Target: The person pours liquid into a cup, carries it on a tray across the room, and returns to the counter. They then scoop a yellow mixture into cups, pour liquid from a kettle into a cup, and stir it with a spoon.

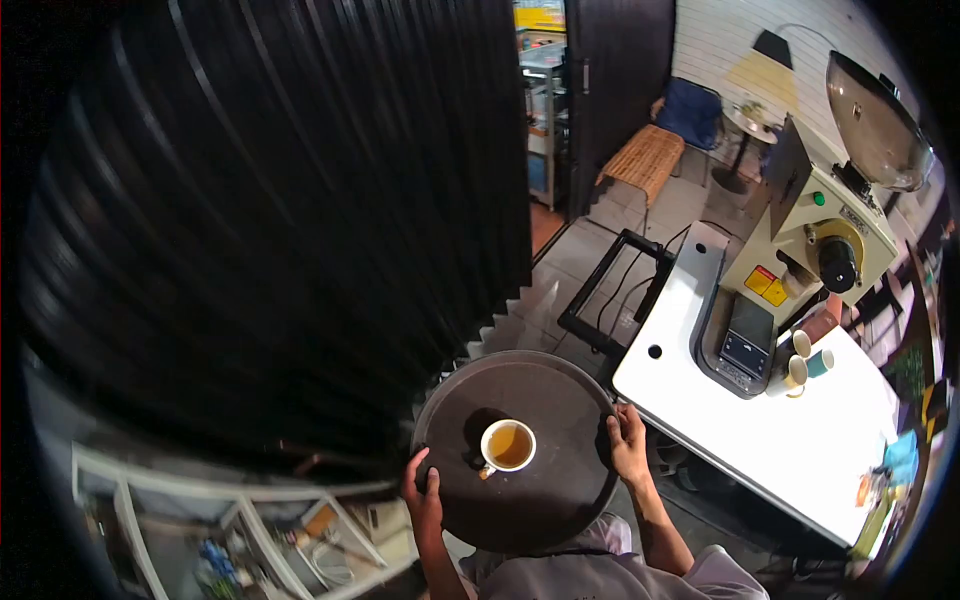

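A round dark brown serving tray (560, 400) is held level in front of my body. My left hand (424, 490) grips its left rim, with the thumb over the edge. On the right rim, my right hand (627, 440) is closed round the edge, fingers partly hidden beneath. A white cup (487, 447) of amber liquid stands upright a little left of the tray's middle, its handle toward my left hand. Neither hand touches the cup.
A white table (700, 400) to the right bears a coffee grinder (815, 240), a scale (748, 338) and several cups (790, 375). A black corrugated wall (300, 200) rises at left, above a white shelf unit (250, 530). A wicker bench (643, 160) stands farther back.
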Action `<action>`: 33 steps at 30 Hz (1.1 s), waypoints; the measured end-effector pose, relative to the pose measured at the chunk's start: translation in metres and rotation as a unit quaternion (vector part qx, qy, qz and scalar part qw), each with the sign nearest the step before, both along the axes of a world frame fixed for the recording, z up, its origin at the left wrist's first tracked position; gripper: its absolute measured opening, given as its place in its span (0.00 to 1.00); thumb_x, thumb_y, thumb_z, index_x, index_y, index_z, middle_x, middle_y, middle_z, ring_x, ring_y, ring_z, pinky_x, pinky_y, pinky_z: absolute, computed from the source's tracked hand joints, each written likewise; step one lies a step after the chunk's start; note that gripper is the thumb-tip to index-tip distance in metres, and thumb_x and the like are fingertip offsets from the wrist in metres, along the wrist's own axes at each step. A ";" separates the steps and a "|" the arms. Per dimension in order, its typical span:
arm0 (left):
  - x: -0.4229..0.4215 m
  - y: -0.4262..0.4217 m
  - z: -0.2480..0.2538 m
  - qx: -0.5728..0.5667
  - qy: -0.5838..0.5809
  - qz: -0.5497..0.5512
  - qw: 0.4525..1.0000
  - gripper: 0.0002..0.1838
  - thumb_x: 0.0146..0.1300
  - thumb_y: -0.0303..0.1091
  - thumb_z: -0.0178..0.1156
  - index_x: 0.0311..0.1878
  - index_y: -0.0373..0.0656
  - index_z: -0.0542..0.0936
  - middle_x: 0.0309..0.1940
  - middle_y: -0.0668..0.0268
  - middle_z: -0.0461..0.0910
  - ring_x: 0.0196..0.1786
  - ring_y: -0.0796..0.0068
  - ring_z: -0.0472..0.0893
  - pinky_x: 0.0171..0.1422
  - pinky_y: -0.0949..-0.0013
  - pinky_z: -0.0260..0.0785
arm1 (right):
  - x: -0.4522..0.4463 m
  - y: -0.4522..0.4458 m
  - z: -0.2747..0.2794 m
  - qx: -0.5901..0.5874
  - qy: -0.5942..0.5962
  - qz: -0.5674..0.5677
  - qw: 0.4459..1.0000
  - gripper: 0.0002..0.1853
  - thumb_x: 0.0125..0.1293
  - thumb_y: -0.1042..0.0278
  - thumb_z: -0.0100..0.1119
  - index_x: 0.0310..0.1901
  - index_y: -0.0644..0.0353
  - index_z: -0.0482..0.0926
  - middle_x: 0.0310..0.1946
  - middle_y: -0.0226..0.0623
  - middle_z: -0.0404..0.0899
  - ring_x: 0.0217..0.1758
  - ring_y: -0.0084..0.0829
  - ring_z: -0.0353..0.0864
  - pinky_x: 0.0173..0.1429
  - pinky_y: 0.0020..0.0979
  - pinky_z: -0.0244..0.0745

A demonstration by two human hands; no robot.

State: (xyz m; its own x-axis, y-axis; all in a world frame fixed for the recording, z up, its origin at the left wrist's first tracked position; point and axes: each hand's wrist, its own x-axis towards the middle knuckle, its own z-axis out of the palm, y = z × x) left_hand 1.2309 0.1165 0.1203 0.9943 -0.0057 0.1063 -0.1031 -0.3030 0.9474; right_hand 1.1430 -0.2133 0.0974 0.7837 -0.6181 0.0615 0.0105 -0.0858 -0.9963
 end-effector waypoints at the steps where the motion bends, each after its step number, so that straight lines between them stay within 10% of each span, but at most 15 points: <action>1: 0.031 0.001 0.004 0.003 -0.002 -0.020 1.000 0.18 0.68 0.27 0.59 0.61 0.40 0.79 0.61 0.59 0.80 0.67 0.62 0.74 0.76 0.60 0.58 | 0.017 0.004 0.002 0.005 0.018 -0.021 1.000 0.07 0.75 0.74 0.53 0.50 0.69 0.72 0.43 0.42 0.78 0.54 0.31 0.76 0.64 0.33 0.69; 16: 0.381 -0.104 0.061 -0.002 0.033 -0.221 0.975 0.17 0.68 0.21 0.58 0.59 0.36 0.80 0.59 0.60 0.80 0.64 0.68 0.75 0.71 0.64 0.63 | 0.242 -0.011 0.034 0.030 0.019 -0.240 0.970 0.07 0.74 0.75 0.53 0.49 0.69 0.72 0.40 0.43 0.79 0.51 0.32 0.78 0.59 0.34 0.71; 18: 0.417 -0.135 0.062 -0.023 0.055 -0.247 0.967 0.17 0.68 0.20 0.58 0.59 0.36 0.80 0.59 0.60 0.80 0.64 0.67 0.75 0.71 0.64 0.64 | 0.270 -0.030 0.030 -0.003 -0.008 -0.279 0.960 0.03 0.75 0.76 0.52 0.47 0.63 0.72 0.30 0.24 0.71 0.33 0.14 0.65 0.37 0.21 0.61; 33: 0.607 -0.407 0.069 0.020 0.026 -0.369 0.929 0.18 0.64 0.20 0.60 0.57 0.37 0.81 0.57 0.60 0.81 0.64 0.65 0.75 0.74 0.61 0.59 | 0.402 -0.215 0.049 0.006 0.011 -0.423 0.906 0.11 0.74 0.71 0.55 0.52 0.68 0.73 0.44 0.47 0.81 0.53 0.37 0.79 0.60 0.36 0.71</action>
State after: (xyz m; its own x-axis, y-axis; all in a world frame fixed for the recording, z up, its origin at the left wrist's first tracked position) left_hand 1.8376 -0.2909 0.1896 0.7214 -0.6912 0.0428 -0.2505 -0.2028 0.9466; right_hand 1.5454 -0.4288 0.1467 0.0311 -0.9987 0.0411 -0.0749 -0.0433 -0.9962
